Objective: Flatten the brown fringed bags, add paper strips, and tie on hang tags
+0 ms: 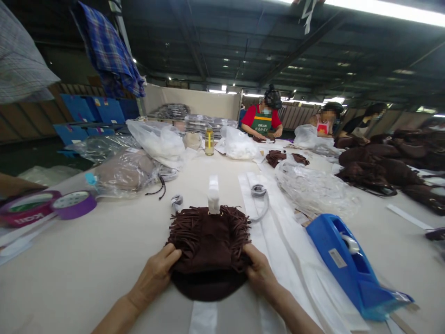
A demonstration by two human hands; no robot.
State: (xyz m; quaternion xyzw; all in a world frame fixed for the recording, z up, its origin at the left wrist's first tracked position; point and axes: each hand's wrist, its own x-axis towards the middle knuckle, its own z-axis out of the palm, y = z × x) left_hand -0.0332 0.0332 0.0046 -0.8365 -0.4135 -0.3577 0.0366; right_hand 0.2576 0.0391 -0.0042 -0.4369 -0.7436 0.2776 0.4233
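A broad off-white table [132,241] spreads beneath both grips. Right of them lies a long blue plastic tape dispenser [342,266]. Between the grips is a dark brown, suede-like bag [215,246] with fringed sides, its left edge pinched by the left hand [156,271] and its right edge by the right hand [260,271]. Left of them sits a round purple tape roll [77,208]; just beyond the right grip, a small grey coiled strap [266,204].
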